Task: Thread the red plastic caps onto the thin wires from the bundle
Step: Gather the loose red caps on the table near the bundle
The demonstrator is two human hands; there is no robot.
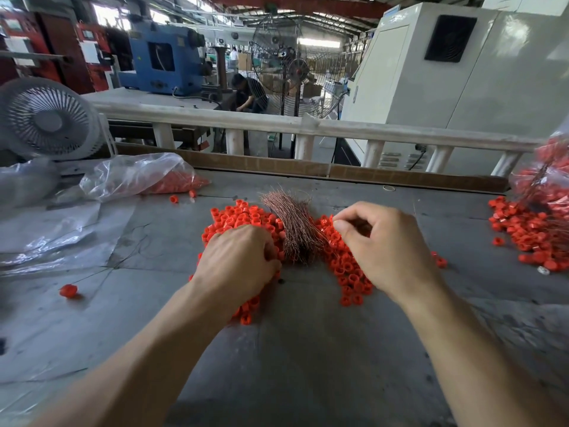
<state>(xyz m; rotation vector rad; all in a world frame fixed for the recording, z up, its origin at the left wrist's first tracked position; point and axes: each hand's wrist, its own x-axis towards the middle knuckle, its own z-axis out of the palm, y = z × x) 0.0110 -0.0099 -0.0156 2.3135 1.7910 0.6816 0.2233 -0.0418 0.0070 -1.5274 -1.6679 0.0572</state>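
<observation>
A bundle of thin coppery wires (293, 224) lies on the grey table, fanned out at its far end. Loose red plastic caps (243, 215) are heaped on both sides of it. My left hand (238, 260) lies knuckles-up on the caps left of the bundle, its fingers curled down at the bundle's near end; what they hold is hidden. My right hand (381, 241) hovers over the caps on the right, thumb and forefinger pinched together at the bundle's right edge, apparently on a thin wire.
A clear plastic bag (138, 175) with red caps lies at the back left beside a white fan (49, 118). Another pile of caps on wires (532, 232) spills from a bag at the right. A single cap on a wire (68, 290) lies left. A railing (308, 124) borders the table's far side.
</observation>
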